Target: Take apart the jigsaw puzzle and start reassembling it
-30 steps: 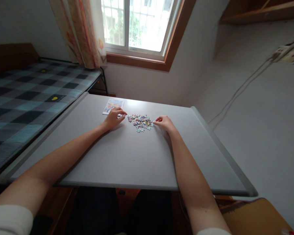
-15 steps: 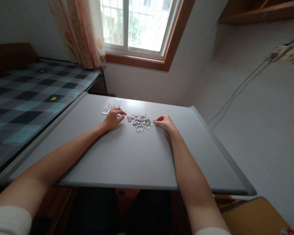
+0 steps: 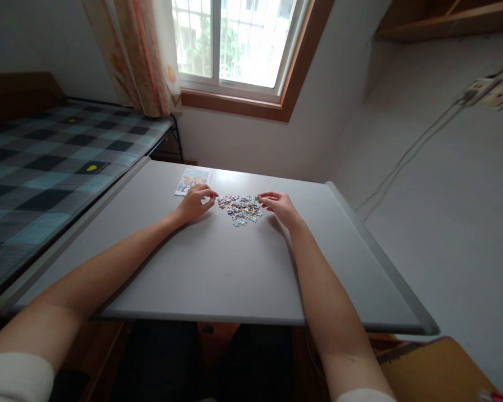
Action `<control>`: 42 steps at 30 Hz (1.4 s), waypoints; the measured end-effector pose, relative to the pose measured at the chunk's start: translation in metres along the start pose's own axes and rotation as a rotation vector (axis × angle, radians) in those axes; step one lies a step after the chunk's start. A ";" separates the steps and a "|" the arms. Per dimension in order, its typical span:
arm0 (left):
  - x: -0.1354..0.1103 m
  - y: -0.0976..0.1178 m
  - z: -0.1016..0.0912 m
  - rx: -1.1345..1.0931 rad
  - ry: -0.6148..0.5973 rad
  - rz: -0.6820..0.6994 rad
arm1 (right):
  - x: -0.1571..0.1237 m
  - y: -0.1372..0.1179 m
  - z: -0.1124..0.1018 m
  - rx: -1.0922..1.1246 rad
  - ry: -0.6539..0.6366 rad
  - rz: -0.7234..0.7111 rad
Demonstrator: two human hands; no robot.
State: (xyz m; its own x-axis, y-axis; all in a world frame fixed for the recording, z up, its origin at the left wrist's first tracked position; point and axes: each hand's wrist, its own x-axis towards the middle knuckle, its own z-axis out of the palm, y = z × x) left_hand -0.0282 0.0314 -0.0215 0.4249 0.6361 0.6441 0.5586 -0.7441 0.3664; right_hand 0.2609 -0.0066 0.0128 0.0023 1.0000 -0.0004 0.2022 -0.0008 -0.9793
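A loose pile of small multicoloured jigsaw puzzle pieces (image 3: pixel 242 209) lies on the light grey table (image 3: pixel 218 268), between my two hands. My right hand (image 3: pixel 278 205) is at the pile's right side, its thumb and fingers pinching a puzzle piece (image 3: pixel 257 198) just above the pile's upper right edge. At the left edge of the heap, my left hand (image 3: pixel 195 202) has thumb and index finger drawn together; whatever may be between them is too small to make out. Partly behind the left hand lies a printed picture card (image 3: pixel 189 177) with a colourful drawing.
A bed with a checked mattress (image 3: pixel 88 142) borders the table on the left. The window (image 3: pixel 238 50) and curtain (image 3: pixel 136 61) are beyond the far edge. Cables (image 3: pixel 406 151) hang from a wall socket (image 3: pixel 488 92) at right. A brown seat (image 3: pixel 440 368) stands below the right corner.
My right hand has moved slightly up and left along the pile's right side, with its fingertips now over the upper right edge. My left hand has barely shifted, its fingertips nearer each other.
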 end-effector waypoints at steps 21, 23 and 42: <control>-0.006 0.025 -0.004 0.119 0.050 0.249 | -0.018 -0.009 0.073 0.467 -0.180 0.061; -0.006 0.025 -0.004 0.104 0.049 0.258 | -0.018 -0.008 0.075 0.504 -0.159 0.078; -0.005 0.027 -0.003 0.136 0.038 0.259 | -0.022 -0.008 0.082 0.515 -0.205 0.113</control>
State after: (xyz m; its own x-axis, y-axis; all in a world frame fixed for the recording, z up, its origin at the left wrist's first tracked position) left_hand -0.0176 0.0071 -0.0129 0.5402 0.4187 0.7300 0.5264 -0.8449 0.0950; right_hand 0.1790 -0.0288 0.0041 -0.2048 0.9737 -0.0998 -0.2925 -0.1582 -0.9431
